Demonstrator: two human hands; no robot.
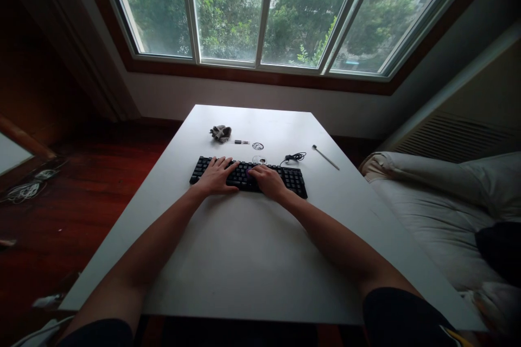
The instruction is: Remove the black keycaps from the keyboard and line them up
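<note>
A black keyboard point(294, 178) lies across the white table in front of me. My left hand point(215, 175) rests on its left part, fingers spread over the keys and the thumb at the front edge. My right hand point(266, 180) is closed over the middle keys. At its fingertips shows a small dark purple thing point(249, 172), mostly hidden, whose kind I cannot make out. Just behind the keyboard are a small clear round item point(259, 160) and a bundled black cable point(295, 157).
On the white table point(244, 260) a crumpled grey cloth point(221, 133), a small dark slim item point(241, 142) and a thin ring-like item point(258, 146) lie farther back. A slim rod with a dark tip point(325, 157) is at the right. A pale sofa point(423, 217) stands beside the table.
</note>
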